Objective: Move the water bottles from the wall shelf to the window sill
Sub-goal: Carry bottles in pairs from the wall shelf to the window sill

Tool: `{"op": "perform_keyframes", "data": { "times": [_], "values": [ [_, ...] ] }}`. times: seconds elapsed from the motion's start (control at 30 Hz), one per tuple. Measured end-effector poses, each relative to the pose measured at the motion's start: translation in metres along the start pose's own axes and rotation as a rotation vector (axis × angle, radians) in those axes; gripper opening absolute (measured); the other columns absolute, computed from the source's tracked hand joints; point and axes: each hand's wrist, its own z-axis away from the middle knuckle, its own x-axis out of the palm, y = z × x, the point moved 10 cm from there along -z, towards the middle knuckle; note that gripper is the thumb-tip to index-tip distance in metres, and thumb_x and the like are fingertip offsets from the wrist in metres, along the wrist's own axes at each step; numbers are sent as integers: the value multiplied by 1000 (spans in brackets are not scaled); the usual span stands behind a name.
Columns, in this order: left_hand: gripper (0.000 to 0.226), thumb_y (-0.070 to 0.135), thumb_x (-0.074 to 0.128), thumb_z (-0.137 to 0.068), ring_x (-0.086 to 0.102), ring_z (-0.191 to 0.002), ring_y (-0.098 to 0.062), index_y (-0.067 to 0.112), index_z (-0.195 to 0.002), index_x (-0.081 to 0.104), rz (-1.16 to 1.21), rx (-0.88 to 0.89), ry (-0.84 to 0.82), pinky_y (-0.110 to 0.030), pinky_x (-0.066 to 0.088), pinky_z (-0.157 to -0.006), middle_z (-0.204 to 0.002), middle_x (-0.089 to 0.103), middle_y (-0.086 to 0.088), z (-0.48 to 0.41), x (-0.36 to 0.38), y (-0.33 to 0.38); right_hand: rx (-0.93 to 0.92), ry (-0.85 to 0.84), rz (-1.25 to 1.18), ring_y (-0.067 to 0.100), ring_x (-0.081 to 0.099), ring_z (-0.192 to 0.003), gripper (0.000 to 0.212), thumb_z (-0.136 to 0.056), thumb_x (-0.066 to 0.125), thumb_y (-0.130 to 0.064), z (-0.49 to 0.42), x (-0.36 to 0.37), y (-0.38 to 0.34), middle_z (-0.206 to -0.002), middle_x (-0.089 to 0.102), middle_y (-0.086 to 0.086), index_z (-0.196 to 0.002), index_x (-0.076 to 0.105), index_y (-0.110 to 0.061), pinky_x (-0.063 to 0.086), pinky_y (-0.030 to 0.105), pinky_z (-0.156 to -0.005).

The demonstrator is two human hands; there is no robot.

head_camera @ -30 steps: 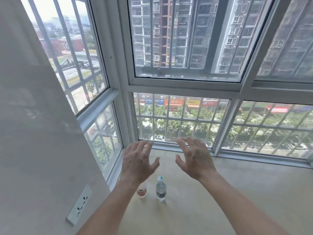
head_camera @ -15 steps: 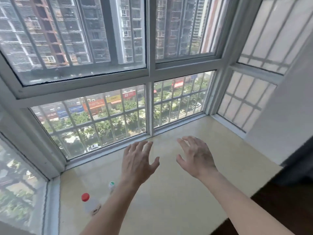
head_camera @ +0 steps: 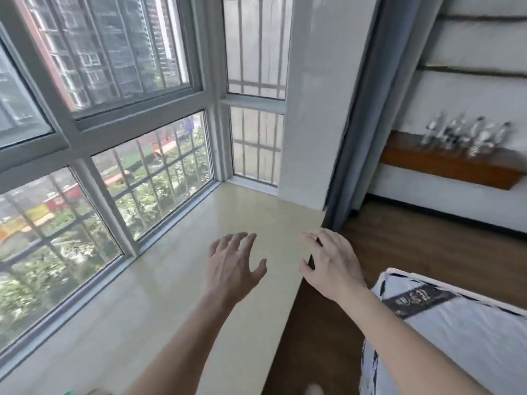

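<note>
Along the left of the frame, barred window panes over a pale window sill, bare in what shows here. Lower centre, left hand spread flat, grip released, nothing in it. Just right of it, right hand, fingers splayed, grip also released, hovering past the sill edge above dark wood floor. Lower right, a white pillow or bedding. Upper right, blurred clear water bottles stand in a row on the brown wall shelf, well apart from both hands. Step looks like the return trip for another pickup; next move calls for walking to the shelf and closing on bottles. Versus half a second back, view has swung right: the two bottles standing on the sill have left the frame, shelf and curtain came in.
</note>
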Motion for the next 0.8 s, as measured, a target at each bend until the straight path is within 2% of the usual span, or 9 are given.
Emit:
{"op": "perform_keyframes", "data": {
  "times": [0.07,0.23,0.37,0.8],
  "values": [
    [65,62,46,-81,57,-120,-24,25,-133,57,6,60,-13,-42,42,-101,-129,64,3,-13,8,28,46,9,29,27,59,-108,38,-80,64,-34,8,-4,26,-109,65,4,-113,65,-16,50,44,-96],
    [66,62,41,-81,58,-120,-25,24,-132,57,32,173,-9,-42,43,-101,-129,64,2,-48,30,89,153,51,42,25,57,-115,42,-82,61,-37,15,-7,89,-116,64,3,-120,65,-17,48,43,-99],
    [62,60,45,-83,56,-121,-25,23,-133,56,54,241,-25,-42,42,-102,-130,63,1,-82,59,133,201,48,67,25,57,-116,46,-83,59,-39,8,0,141,-118,64,3,-123,64,-18,47,43,-100],
    [60,59,44,-85,55,-121,-24,26,-135,54,74,361,-80,-41,41,-103,-132,61,4,-265,178,289,348,77,61,23,59,-110,42,-81,60,-37,-80,39,363,-111,64,0,-119,66,-19,47,41,-96]
  ]
}}
